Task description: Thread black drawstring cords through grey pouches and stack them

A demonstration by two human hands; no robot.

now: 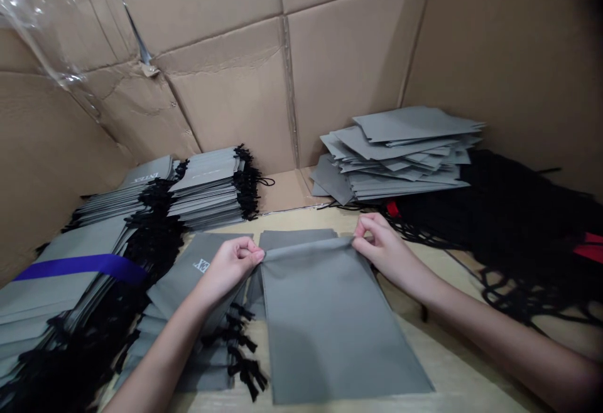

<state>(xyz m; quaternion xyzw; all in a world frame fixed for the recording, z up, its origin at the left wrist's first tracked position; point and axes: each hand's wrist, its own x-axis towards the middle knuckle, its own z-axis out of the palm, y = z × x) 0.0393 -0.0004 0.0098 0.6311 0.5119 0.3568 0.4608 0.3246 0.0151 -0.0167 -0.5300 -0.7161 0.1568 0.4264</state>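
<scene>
Left hand (237,261): we pinch the gray fabric pouch (330,319) by its upper left corner.
Right hand (380,240): we pinch the upper right corner.
Top edge (308,248): we keep it taut, level.

- "INTEX", in white capitals, stands on the grey pouch (151,169) at the top of the far-left stack (110,204), near its black-corded end.
- White capitals that look like "EX" stand on a second pouch (181,284), at the top of the fanned pile just beside the left hand (237,257); any further letters of that word cannot be made out.
- A faint whitish print shows on the top pouch (207,170) of the neighbouring stack (205,203), too small and blurred to read.
</scene>
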